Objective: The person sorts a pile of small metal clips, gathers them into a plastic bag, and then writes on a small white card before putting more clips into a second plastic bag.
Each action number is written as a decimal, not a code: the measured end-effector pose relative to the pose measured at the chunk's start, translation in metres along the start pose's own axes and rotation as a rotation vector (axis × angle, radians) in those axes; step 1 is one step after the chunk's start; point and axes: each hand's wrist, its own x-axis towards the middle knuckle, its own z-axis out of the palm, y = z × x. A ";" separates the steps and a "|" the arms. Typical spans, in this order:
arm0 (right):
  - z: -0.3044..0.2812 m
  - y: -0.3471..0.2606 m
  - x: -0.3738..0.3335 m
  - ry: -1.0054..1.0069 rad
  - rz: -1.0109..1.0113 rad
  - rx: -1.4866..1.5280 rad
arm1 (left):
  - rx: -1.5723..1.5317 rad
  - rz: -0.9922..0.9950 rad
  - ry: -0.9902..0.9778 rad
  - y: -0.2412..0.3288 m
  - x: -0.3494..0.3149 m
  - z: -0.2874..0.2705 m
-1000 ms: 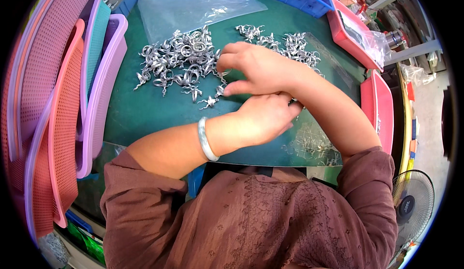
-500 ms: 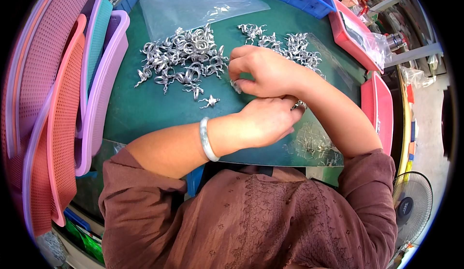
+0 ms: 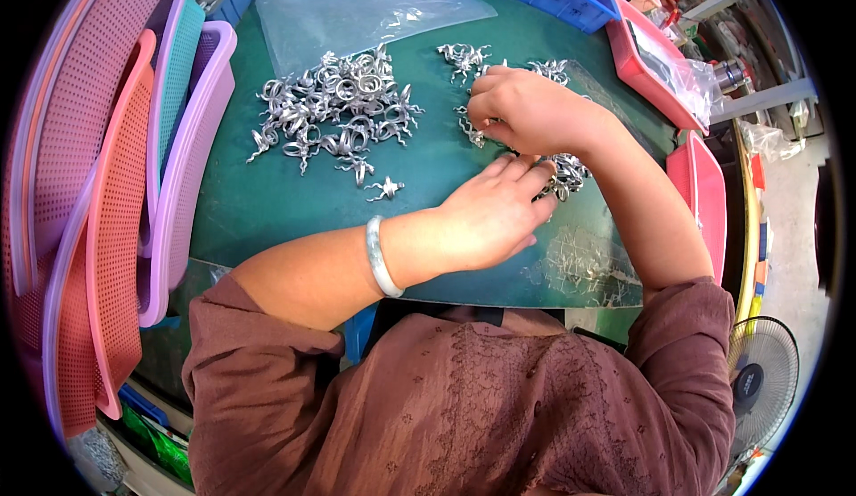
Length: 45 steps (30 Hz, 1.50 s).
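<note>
Head view: curled bare right hand (image 3: 539, 112) has swung rightward over silver wavy-ended metal rings (image 3: 571, 177), bare left hand (image 3: 490, 215) beside them (I can't tell what either pinches).

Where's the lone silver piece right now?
In the head view, the lone silver piece lies left of centre on the green table, just below the large silver pile and above the pale bangle.

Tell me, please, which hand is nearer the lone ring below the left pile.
Left. The left hand is to the lone ring's right; the right hand is farther off, higher and right.
</note>
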 end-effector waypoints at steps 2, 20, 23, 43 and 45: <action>-0.008 -0.008 0.004 0.060 0.063 0.080 | 0.011 0.003 0.006 -0.001 0.000 0.003; 0.002 -0.010 0.043 -0.015 0.223 0.017 | -0.008 -0.017 -0.034 -0.001 -0.001 0.003; 0.001 -0.011 0.038 0.003 0.148 -0.039 | -0.007 -0.005 -0.038 -0.001 0.001 0.004; 0.025 -0.083 0.050 0.179 -0.053 0.135 | -0.167 -0.062 -0.250 0.001 -0.006 -0.004; 0.028 -0.083 0.049 0.179 -0.050 0.129 | -0.186 -0.067 -0.241 0.000 -0.007 0.001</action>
